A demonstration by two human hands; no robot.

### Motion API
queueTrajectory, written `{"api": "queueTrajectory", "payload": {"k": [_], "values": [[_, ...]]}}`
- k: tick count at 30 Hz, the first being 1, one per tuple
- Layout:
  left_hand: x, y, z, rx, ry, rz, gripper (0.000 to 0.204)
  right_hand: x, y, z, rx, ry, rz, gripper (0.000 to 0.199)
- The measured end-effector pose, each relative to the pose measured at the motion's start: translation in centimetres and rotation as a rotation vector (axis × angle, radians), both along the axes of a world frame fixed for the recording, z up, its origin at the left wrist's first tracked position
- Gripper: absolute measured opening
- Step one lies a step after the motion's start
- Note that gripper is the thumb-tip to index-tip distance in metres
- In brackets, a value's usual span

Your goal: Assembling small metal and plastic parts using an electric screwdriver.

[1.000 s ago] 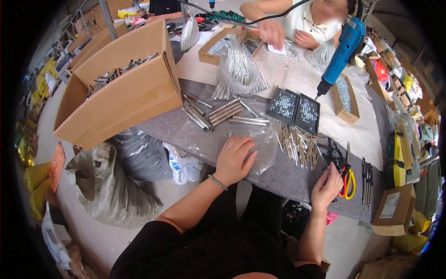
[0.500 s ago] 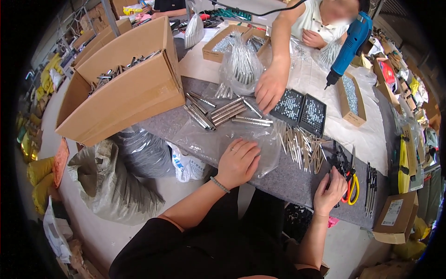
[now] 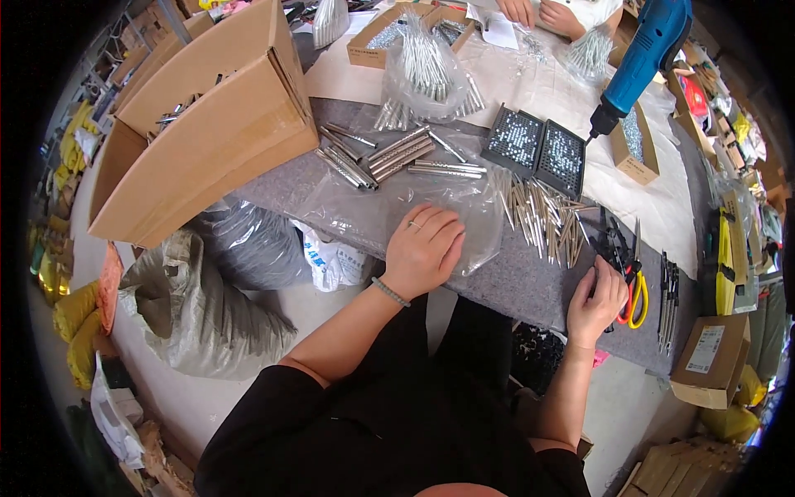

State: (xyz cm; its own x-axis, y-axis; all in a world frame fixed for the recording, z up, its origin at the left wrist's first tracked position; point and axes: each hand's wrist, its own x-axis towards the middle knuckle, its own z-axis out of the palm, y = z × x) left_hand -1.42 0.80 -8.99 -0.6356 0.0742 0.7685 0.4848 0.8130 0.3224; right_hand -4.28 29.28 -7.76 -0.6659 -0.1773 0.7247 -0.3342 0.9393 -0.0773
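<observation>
My left hand (image 3: 425, 247) lies on a clear plastic sheet or bag (image 3: 472, 236) at the table's near edge, fingers stretched and holding nothing. Just beyond it are several slotted metal tubes (image 3: 400, 157) in loose groups. My right hand (image 3: 598, 302) rests at the edge farther right, fingers loosely bent and thumb apart, with nothing visible in it. Beside its fingertips lie scissors with red and yellow handles (image 3: 638, 300) and black-handled pliers (image 3: 611, 243). Between and beyond my hands spreads a pile of thin metal rods (image 3: 542, 219).
A black two-part tray (image 3: 537, 149) holds small metal pieces. A blue electric screwdriver (image 3: 642, 62) hangs above the right side. A large cardboard box (image 3: 207, 157) stands at left. Across the table are a bag of long metal pins (image 3: 426, 74) and a co-worker's hands (image 3: 538, 15).
The co-worker's arm, which reached across beside the black tray, has drawn back to the far side. The view has shifted slightly; my hands remain in much the same place on the table.
</observation>
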Motion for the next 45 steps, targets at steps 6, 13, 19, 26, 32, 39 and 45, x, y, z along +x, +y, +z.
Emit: {"api": "queueTrajectory", "payload": {"k": [6,13,19,26,32,39,45], "values": [[0.1,-0.1,-0.1,0.007,0.015,-0.014,0.016,0.1,-0.1,0.0,0.02,0.006,0.012,0.026],[0.2,-0.1,-0.1,-0.008,0.052,-0.033,0.012,0.4,-2.1,0.4,-0.035,-0.028,0.088,0.032],[0.0,-0.1,-0.2,-0.021,-0.023,-0.015,0.01,-1.7,-10.5,2.7,-0.072,-0.037,0.386,0.028],[-0.1,0.0,-0.3,-0.024,-0.042,-0.013,0.009,-8.3,-16.8,2.2,0.207,-0.188,0.533,0.019],[0.1,-0.2,-0.1,0.017,-0.074,-0.031,0.007,-9.4,-17.9,1.5,0.372,-0.226,0.462,0.016],[-0.8,-1.4,-1.4,0.637,-0.321,-0.056,0.021,-6.6,-17.2,3.6,0.084,-0.342,0.513,0.013],[-0.4,-2.3,0.0,1.42,-0.335,-0.231,0.028,-8.7,-19.8,7.4,-0.336,-0.774,0.945,0.021]]}}
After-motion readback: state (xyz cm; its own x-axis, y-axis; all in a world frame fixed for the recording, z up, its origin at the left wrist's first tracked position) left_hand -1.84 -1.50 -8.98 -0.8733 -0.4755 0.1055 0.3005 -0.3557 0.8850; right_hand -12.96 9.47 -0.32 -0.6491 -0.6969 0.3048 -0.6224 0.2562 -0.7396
